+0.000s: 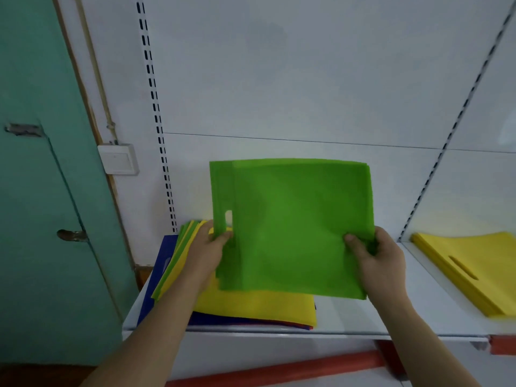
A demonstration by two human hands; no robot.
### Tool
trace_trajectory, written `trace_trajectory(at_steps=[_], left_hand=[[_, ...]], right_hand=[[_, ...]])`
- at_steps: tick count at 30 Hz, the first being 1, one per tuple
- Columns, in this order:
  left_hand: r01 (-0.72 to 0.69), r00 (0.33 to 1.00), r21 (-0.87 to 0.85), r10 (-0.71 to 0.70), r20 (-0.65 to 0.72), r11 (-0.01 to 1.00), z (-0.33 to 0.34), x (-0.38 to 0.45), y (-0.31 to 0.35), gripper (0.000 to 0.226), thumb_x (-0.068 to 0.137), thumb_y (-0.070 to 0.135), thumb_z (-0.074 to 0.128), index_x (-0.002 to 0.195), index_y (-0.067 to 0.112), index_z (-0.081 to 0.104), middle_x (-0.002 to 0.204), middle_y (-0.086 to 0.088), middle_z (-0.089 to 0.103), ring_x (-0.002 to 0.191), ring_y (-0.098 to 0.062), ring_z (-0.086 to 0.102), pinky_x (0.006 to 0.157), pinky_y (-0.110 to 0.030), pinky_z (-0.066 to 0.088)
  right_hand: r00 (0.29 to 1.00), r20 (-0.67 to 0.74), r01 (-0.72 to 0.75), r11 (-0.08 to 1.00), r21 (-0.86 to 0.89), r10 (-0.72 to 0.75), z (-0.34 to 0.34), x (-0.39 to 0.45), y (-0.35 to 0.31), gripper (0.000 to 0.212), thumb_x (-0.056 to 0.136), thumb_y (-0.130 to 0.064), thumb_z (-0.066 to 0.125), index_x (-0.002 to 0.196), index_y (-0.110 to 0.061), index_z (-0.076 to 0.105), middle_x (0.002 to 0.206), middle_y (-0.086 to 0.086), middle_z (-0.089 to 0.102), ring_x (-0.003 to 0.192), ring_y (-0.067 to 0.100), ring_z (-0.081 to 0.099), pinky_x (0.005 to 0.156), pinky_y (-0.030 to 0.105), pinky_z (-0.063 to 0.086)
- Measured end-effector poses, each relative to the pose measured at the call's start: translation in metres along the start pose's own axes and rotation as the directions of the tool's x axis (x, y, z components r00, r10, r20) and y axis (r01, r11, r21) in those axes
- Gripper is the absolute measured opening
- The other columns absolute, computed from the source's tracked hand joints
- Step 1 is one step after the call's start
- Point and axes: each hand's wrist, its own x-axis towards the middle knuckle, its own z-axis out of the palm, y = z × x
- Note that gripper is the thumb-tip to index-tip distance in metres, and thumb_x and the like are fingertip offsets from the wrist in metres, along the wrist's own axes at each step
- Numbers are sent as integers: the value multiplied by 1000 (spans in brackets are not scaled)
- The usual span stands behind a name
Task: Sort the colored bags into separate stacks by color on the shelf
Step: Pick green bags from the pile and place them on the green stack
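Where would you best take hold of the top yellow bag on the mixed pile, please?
Probably the yellow bag is best pinched at its front right corner, coming from the shelf's open front edge. That corner lies bare and flat; the held green bags and the left hand cover its rear part.

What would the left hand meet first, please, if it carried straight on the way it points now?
Probably the shelf's white back panel; the left hand, gripping the green bags, points up toward it, though depth is unclear.
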Motion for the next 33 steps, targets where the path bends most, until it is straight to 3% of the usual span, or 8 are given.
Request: trace_trajectory(at_steps=[5, 9, 14, 18, 21, 23, 26, 33], left_hand=[[-222, 973, -106, 214, -83, 969, -3, -5, 5, 26, 105, 12, 56, 119, 29, 70, 110, 11, 77, 107, -1, 69, 96, -41, 49], [-234, 972, 9, 235, -13, 972, -1, -17, -15, 20, 109, 19, 53, 102, 25, 71, 107, 17, 75, 101, -3, 68, 89, -35, 49], [-257, 966, 19, 257, -10, 966, 3, -23, -26, 20, 110, 20, 54, 100, 24, 70, 108, 16, 75, 105, -3, 67, 88, -33, 49], [-321, 945, 83, 325, -46, 944, 22, -30, -26, 26, 111, 20, 50, 92, 22, 68, 94, 27, 71, 77, 13, 58, 65, -10, 41], [-366, 924, 130, 377, -70, 922, 51, -38, -23, 22, 110, 19, 51, 93, 24, 65, 75, -2, 66, 53, -5, 47, 54, -32, 38], [-402, 907, 131, 414, -78, 906, 73, -46, -21, 10, 109, 19, 54, 113, 21, 63, 82, 2, 70, 59, -9, 51, 60, -35, 39], [-413, 902, 93, 421, -95, 906, 111, -66, -18, 35, 105, 17, 61, 139, 16, 51, 97, -2, 74, 79, -24, 62, 70, -38, 46], [-513, 858, 125, 511, 55, 849, 236, -130, 2, 13, 104, 11, 61, 117, 13, 64, 107, -2, 72, 96, -24, 68, 78, -32, 46]], right_hand=[[999, -5, 43, 998, -46, -43, 5, -13, 12, 20, 99, -30, 72, 103, -41, 57, 93, -22, 68, 80, 1, 64, 62, 35, 48], [998, 49, -36, 993, -114, 42, 20, -34, 29, 15, 106, -31, 59, 92, -34, 53, 81, -15, 64, 69, 7, 58, 59, 42, 46], [996, -87, -33, 984, -175, 18, 19, -51, 27, 17, 105, -25, 55, 90, -30, 54, 77, -13, 61, 67, 11, 56, 55, 39, 41], [968, -250, -49, 986, -161, 7, -4, -67, 18, 12, 104, -26, 61, 110, -36, 56, 93, -27, 66, 78, 1, 63, 58, 30, 41], [954, -295, -2, 980, -200, -59, -36, -76, 12, 38, 104, -26, 61, 136, -41, 48, 102, -29, 66, 75, 3, 65, 55, 24, 45], [951, -280, 48, 954, -296, -134, -65, -81, 14, 39, 103, -23, 61, 136, -43, 53, 100, -25, 66, 77, 4, 64, 61, 21, 49], [942, -296, 39, 927, -372, -159, -114, -91, 29, 31, 103, -15, 62, 125, -35, 68, 109, -19, 67, 89, 1, 62, 76, 32, 55], [915, -377, -63, 871, -487, -144, -249, -107, 67, 28, 104, -15, 60, 128, -27, 68, 112, -23, 62, 98, -9, 59, 78, 4, 39]])
